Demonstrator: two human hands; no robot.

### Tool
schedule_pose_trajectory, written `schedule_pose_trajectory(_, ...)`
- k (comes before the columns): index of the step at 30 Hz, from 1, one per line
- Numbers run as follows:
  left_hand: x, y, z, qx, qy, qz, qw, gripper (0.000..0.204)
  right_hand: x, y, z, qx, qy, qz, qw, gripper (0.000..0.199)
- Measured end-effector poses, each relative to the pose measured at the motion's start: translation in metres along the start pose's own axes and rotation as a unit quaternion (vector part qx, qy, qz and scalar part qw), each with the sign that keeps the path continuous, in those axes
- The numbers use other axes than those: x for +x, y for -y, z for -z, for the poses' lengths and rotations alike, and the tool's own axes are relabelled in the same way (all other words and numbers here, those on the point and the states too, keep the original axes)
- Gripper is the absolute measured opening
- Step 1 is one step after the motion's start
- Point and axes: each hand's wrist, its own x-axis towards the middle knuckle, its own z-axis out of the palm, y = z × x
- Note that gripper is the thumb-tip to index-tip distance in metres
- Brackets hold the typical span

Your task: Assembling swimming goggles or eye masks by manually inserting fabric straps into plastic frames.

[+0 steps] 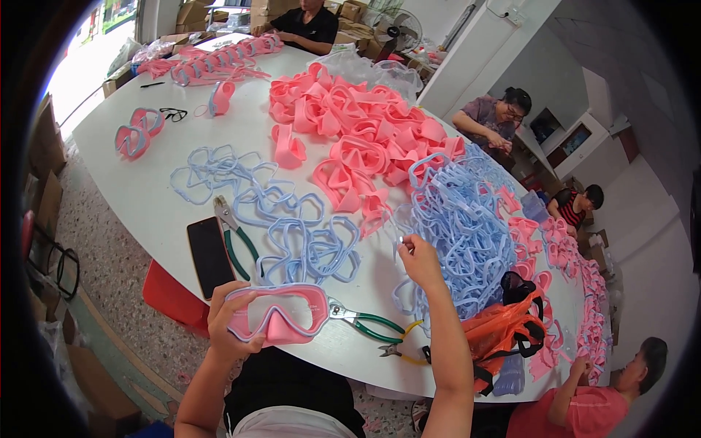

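My left hand [228, 321] grips the left end of a pink diving mask [318, 299] with a pale blue rim, tilted up over the near table edge. My right hand [421, 264] is raised over the table, fingertips pinched together; whatever they hold is too small to make out. Just right of it rises a tangled heap of pale blue mask frames [467, 219]. More loose blue frames [292, 204] spread out beyond the mask. Green-handled pliers [365, 325] lie beside the mask, partly behind it.
Pink mask skirts [358, 131] are heaped mid-table. A dark phone [209, 257] and a second pair of green-handled pliers [237, 237] lie at left. Yellow-handled cutters [401, 355] and an orange bag [504, 332] sit near the right front edge. Several people work around the table.
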Motion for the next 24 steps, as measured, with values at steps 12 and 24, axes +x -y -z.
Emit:
schedule_pose_trajectory(12,0.001,-0.007,-0.005,0.014,0.039,-0.034,0.999,0.063,-0.028,0.018,0.046,0.147,-0.154,0.001,0.977,0.022)
schedule_pose_trajectory(24,0.006,-0.016,-0.04,-0.057,0.062,-0.13,0.988,0.102,-0.1,0.13,0.044,0.249,0.147,0.323,0.901,0.018)
